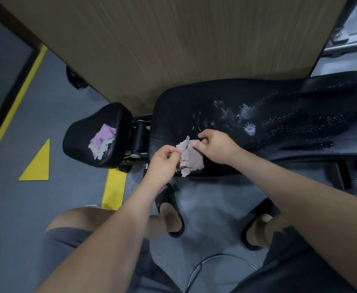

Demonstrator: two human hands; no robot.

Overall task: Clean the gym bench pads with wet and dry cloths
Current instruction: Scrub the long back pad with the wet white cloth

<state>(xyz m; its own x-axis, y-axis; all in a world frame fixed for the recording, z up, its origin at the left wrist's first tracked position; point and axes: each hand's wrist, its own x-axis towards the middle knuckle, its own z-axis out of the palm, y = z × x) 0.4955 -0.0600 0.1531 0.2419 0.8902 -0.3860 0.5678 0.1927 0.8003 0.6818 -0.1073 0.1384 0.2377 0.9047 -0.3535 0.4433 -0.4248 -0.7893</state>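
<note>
A long black bench pad [268, 106] stretches from the centre to the right, with white foam and droplets sprayed over its middle. Over its near left end I hold a crumpled beige cloth [189, 158] between both hands. My left hand [165, 159] pinches the cloth's left edge and my right hand [214, 145] pinches its upper right edge. A smaller black seat pad [110, 115] lies to the left, and on it rest a pink cloth [104, 135] and a pale grey cloth [100, 151], bunched together.
A wood-grain wall panel [173, 39] rises behind the bench. The grey floor [36, 123] carries yellow lines and a yellow triangle [39, 163]. My feet in black slippers [171, 212] stand by the bench; a grey cable [207, 263] loops on the floor. Metal frame [346, 41] at top right.
</note>
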